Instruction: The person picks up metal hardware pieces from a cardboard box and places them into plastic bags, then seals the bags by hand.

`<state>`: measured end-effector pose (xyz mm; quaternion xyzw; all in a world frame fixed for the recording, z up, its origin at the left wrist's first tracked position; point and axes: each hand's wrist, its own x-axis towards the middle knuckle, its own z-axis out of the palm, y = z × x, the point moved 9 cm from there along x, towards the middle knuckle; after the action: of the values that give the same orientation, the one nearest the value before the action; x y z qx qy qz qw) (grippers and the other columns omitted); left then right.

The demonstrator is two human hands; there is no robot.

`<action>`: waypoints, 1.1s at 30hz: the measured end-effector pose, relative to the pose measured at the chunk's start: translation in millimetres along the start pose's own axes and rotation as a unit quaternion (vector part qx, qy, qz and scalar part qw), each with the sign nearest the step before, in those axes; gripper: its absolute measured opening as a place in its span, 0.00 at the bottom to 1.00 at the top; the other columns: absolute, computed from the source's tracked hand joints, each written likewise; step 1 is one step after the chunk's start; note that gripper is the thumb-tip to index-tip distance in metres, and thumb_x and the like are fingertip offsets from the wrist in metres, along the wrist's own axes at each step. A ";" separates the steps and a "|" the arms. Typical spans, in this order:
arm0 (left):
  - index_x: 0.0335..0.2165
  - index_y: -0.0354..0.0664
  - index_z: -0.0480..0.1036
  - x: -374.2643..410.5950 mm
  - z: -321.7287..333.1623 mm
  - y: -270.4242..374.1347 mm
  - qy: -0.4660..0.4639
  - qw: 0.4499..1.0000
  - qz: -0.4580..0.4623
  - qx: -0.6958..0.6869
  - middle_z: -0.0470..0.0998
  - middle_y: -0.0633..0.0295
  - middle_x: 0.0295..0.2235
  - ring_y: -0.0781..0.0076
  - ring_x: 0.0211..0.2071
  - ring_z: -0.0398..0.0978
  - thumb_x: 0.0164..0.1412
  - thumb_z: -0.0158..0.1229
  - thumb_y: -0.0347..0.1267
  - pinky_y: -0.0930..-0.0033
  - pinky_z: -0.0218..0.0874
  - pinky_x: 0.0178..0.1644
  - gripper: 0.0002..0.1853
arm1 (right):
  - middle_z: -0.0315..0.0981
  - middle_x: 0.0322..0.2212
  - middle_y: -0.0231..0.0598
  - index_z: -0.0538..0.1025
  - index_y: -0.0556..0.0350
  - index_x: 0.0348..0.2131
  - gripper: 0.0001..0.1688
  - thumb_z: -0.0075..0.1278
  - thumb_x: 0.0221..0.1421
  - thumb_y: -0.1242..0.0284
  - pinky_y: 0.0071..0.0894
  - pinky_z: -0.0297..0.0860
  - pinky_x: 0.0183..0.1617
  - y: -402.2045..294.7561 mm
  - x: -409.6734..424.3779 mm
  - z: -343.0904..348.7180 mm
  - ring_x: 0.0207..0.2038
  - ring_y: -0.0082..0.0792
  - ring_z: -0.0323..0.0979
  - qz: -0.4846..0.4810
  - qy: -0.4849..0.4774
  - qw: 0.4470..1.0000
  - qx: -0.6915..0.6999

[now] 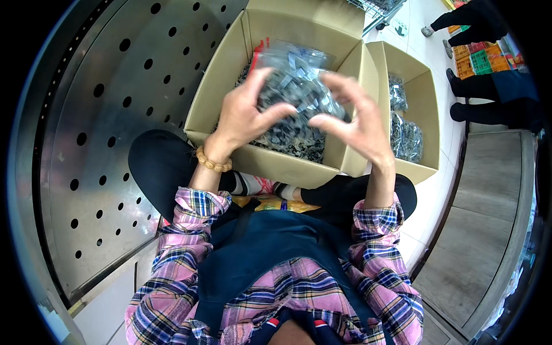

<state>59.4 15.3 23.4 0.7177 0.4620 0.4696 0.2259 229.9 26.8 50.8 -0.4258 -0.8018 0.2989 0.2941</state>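
A clear plastic bag [297, 88] filled with dark, dried, flake-like pieces is between my hands, above an open cardboard box [284, 170]. My left hand [248, 108], with a beaded bracelet at its wrist, is at the bag's left side, thumb across its front. At the right side, my right hand [358, 114] is curved with its fingers apart; motion blur hides whether its fingertips touch the bag. Loose dark dried pieces [302, 148] lie in the box under the bag. Red marks show near the bag's upper left edge.
A second cardboard box [416, 92] with several filled clear bags [405, 136] adjoins on the right. A perforated metal panel [129, 142] stands left. Beyond are a wire cart [379, 13], plastic crates [481, 60] and two people's legs [478, 88]. My crossed legs are against the near box.
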 end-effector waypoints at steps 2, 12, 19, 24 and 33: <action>0.48 0.41 0.65 -1.0 13.7 17.9 -0.067 0.991 0.055 0.100 0.76 0.52 0.38 0.56 0.38 0.76 0.42 0.68 0.45 0.66 0.68 0.40 0.37 | 0.74 0.35 0.45 0.72 0.63 0.43 0.37 0.65 0.38 0.56 0.35 0.71 0.40 6.9 -5.0 20.9 0.36 0.37 0.74 0.005 -0.040 0.999 -0.004; 0.60 0.38 0.49 -1.1 24.6 31.3 -0.019 0.975 0.122 0.186 0.51 0.47 0.60 0.52 0.63 0.44 0.55 0.38 0.64 0.50 0.32 0.65 0.47 | 0.75 0.36 0.40 0.69 0.65 0.44 0.28 0.60 0.48 0.68 0.27 0.68 0.45 56.6 -3.8 50.4 0.39 0.29 0.73 0.164 0.034 0.933 0.318; 0.60 0.34 0.47 -5.0 16.1 9.3 0.026 0.983 0.048 0.173 0.45 0.43 0.61 0.49 0.64 0.40 0.58 0.46 0.55 0.52 0.31 0.65 0.44 | 0.74 0.36 0.37 0.69 0.64 0.43 0.22 0.56 0.52 0.69 0.24 0.70 0.41 83.2 -9.4 43.8 0.36 0.24 0.73 0.216 0.142 0.849 0.462; 0.56 0.35 0.55 -26.4 15.1 -72.7 0.163 0.870 -0.283 -0.369 0.61 0.53 0.54 0.61 0.57 0.57 0.60 0.52 0.47 0.62 0.49 0.60 0.35 | 0.73 0.39 0.39 0.68 0.62 0.47 0.28 0.59 0.49 0.68 0.33 0.72 0.40 66.5 -8.3 55.7 0.39 0.29 0.72 0.190 0.075 0.831 0.517; 0.43 0.36 0.68 -22.6 17.6 -54.1 0.117 0.849 -0.294 -0.423 0.76 0.60 0.39 0.76 0.38 0.74 0.49 0.66 0.30 0.73 0.67 0.44 0.24 | 0.70 0.46 0.45 0.64 0.59 0.53 0.35 0.51 0.56 0.54 0.28 0.65 0.50 86.4 -2.0 30.8 0.46 0.31 0.69 0.160 0.080 0.901 0.395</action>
<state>47.6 23.0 -36.2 0.3231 0.4312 0.6119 0.5790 252.3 57.7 -32.7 -0.4194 -0.5127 0.5992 0.4497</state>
